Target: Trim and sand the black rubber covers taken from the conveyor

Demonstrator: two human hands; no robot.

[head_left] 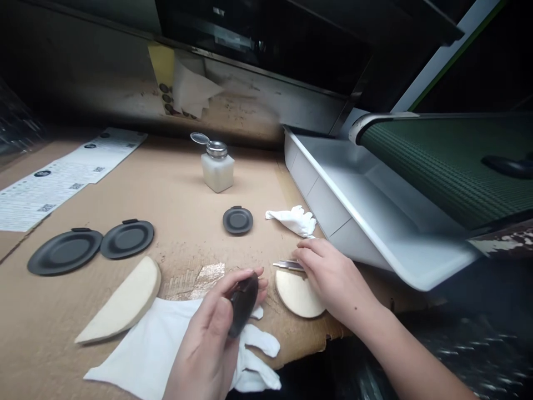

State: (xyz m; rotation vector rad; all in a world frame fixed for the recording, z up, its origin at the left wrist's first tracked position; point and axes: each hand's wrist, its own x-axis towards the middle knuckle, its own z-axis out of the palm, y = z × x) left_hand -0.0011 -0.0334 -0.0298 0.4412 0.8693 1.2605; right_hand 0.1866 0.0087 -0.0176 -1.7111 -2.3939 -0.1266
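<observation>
I get three discs lying flat, plus one dark piece in the left of two hands. Another dark thing sits on the one belt, far right. Two pads, looks like two gloves, one bottle, one knife, one tray. Far-left sheets overlap, can't call it.

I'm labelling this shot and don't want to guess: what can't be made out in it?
In the head view:
Dark oval piece: one side, hidden by the left hand.
Metal tool: one end, covered by the right hand, so its grip is unclear.
Printed sheets: text too small; the left edge cuts one off.
Dark item on the green conveyor: blurred, cut off by the right edge.
</observation>
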